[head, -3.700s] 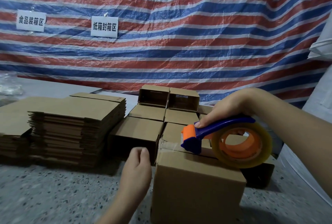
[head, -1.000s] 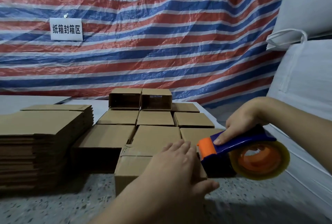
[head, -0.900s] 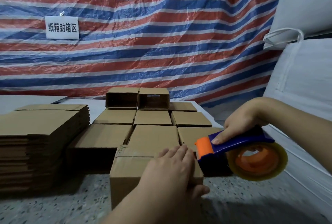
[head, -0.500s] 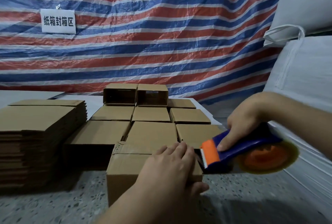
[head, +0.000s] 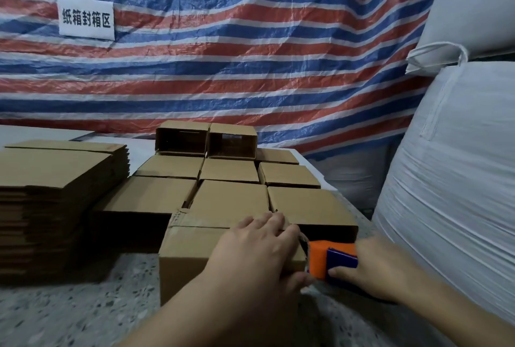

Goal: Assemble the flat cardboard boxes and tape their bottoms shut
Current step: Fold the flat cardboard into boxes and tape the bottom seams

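Striped tarp (head: 250, 48) behind speckled bench (head: 69, 313). Box (head: 189, 252) at near edge, ahead of finished boxes (head: 228, 171). My left hand (head: 256, 252) flat on top, fingers straight, pressing. My right hand (head: 381, 268) wrapped round tape dispenser (head: 331, 261) at box's right side. Judged light, thin-walled, easily dented: steady by top face, avoid squeezing sides.

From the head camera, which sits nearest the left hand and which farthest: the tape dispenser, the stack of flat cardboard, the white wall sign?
1. Tape dispenser, just right of the left hand.
2. Stack of flat cardboard, off to the left.
3. White sign, high on the striped tarp.
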Tool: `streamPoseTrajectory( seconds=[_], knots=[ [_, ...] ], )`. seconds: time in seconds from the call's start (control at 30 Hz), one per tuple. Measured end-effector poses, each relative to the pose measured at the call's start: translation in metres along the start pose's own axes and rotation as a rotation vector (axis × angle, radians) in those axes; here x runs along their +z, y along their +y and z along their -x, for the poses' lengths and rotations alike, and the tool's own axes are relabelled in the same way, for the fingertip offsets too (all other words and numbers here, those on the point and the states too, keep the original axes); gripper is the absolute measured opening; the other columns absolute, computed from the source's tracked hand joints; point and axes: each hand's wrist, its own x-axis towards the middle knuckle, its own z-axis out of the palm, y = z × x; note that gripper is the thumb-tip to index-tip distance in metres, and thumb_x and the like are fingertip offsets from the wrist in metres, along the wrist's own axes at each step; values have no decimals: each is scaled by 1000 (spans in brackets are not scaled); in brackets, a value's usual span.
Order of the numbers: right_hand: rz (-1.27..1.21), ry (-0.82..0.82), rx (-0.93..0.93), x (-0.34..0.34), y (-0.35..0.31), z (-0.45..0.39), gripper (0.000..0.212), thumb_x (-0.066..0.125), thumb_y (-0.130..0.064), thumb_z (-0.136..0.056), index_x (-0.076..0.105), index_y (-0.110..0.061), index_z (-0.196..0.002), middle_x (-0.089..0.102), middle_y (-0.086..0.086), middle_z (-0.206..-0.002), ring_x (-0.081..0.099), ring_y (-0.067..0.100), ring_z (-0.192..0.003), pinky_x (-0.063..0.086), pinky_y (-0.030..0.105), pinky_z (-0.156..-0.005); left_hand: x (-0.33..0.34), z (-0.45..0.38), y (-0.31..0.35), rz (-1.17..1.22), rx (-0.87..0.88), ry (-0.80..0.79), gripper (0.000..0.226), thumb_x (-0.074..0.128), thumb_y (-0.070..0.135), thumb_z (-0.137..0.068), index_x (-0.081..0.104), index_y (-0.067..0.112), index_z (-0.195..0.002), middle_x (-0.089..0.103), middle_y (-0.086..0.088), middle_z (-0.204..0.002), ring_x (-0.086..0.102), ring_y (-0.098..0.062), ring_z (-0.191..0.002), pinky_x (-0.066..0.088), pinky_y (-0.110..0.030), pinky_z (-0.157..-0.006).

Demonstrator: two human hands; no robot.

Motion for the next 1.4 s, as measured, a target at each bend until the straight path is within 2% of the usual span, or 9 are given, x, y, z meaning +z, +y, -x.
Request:
streamPoseTrajectory(
  seconds=[0.23, 0.4, 0.47, 0.67, 0.83, 1.03, 1.23, 1.33, 1.4],
  knots=[
    [-103, 103, 41, 50, -8, 5, 64, 47, -92, -69, 51, -32, -91, 59, -9, -90, 61, 11, -83, 44, 25, -60, 0, 0, -3, -7, -1, -1, 75, 30, 77, -87, 11, 41, -149, 14, 7, -163, 12, -15, -150, -2, -30, -110],
    [-158, 325, 104, 21, -13, 12, 89, 3, -97, -68, 55, -26, -79, 60, -7, -75, 61, 14, -72, 47, 32, -62, -4, 1, 0, -25, -6, -6, 78, 30, 78, -87, 10, 40, -152, 8, 8, -164, 9, -14, -150, -3, -28, -109],
    [-444, 410, 42, -1, -22, 15, 93, -1, -95, -69, 56, -22, -71, 59, -6, -64, 58, 9, -61, 44, 31, -57, -4, 0, 1, -31, -8, -2, 78, 30, 77, -87, 10, 39, -152, 9, 7, -164, 10, -14, -150, -3, -28, -110],
    [-1456, -420, 77, -25, -67, 24, 66, 45, -73, -90, 75, -15, -78, 72, 2, -67, 68, 15, -58, 49, 25, -51, -5, 0, 2, -52, -10, 0, 77, 31, 76, -88, 10, 38, -152, 10, 4, -164, 12, -16, -150, 0, -29, -112],
    [-1817, -382, 128, -16, -88, 22, 39, 56, -41, -100, 73, -12, -119, 69, 8, -83, 66, 21, -70, 47, 28, -49, -5, 1, 2, -55, -8, -21, 81, 31, 74, -89, 6, 33, -154, 11, 2, -164, 11, -17, -150, 3, -32, -118],
    [-1799, -230, 158, -8, -107, 37, 37, 55, -55, -93, 82, -30, -90, 79, 5, -93, 77, 18, -80, 57, 28, -59, -5, 0, 4, -82, -34, -106, 92, 26, 74, -91, -13, 19, -154, -3, -1, -165, 1, -16, -151, -6, -29, -112],
    [-1646, -203, 200, 0, -110, 43, 43, 53, -50, -97, 69, -14, -115, 77, 8, -94, 75, 22, -84, 56, 29, -61, -9, 2, 4, -48, -43, -160, 97, 23, 81, -86, -17, 22, -152, -5, 2, -165, -1, -15, -151, -8, -29, -112],
    [-1575, 29, -5, -7, -99, 39, 65, 32, -70, -88, 50, -32, -138, 54, -12, -137, 51, 10, -125, 43, 30, -98, -10, 3, 3, -39, -39, -146, 97, 19, 82, -86, -17, 21, -152, -5, 1, -165, 0, -13, -151, -8, -28, -112],
    [-1636, 27, -198, -16, -99, 39, 73, 24, -87, -81, 35, -52, -144, 39, -31, -145, 33, -4, -135, 25, 28, -110, -11, 3, 4, -12, -42, -129, 96, 15, 81, -86, -15, 20, -153, -3, 1, -165, 2, -12, -150, -8, -26, -112]
  ],
)
